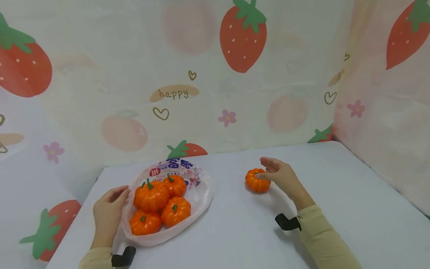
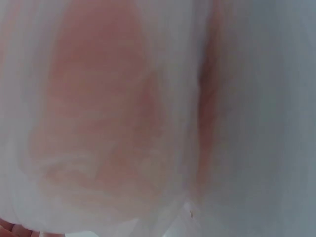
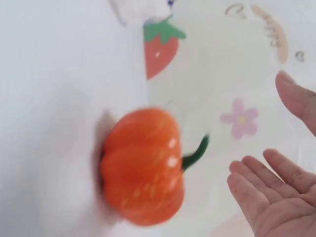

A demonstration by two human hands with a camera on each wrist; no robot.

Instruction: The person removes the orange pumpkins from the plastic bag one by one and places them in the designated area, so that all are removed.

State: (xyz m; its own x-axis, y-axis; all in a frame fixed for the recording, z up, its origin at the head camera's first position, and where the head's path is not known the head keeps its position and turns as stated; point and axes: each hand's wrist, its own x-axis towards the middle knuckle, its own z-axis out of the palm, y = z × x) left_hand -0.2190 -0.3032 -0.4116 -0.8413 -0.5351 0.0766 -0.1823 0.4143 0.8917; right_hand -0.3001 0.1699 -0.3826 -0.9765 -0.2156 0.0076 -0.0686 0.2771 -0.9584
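Note:
In the head view, a white plastic bag [image 1: 201, 203] with printed lettering lies spread wide, its mouth facing up. Several small orange pumpkins [image 1: 176, 211] with green stems sit inside. My left hand [image 1: 109, 211] pinches the bag's left rim; the left wrist view is mostly blurred bag, with fingertips [image 2: 19, 230] at its lower left corner. Farther right, one pumpkin [image 1: 256, 183] stands alone on the table. Just above it hovers my right hand [image 1: 283, 179], thumb and fingers apart. The right wrist view shows that pumpkin [image 3: 143, 168] upright on the table, a gap between it and the fingers.
The white table [image 1: 228, 231] carries the bag on the left and the lone pumpkin on the right. Behind it and along the right side hangs a cloth [image 1: 208, 127] printed with strawberries, flowers and hearts. A black strap mount [image 1: 288, 222] sticks out from the right wrist.

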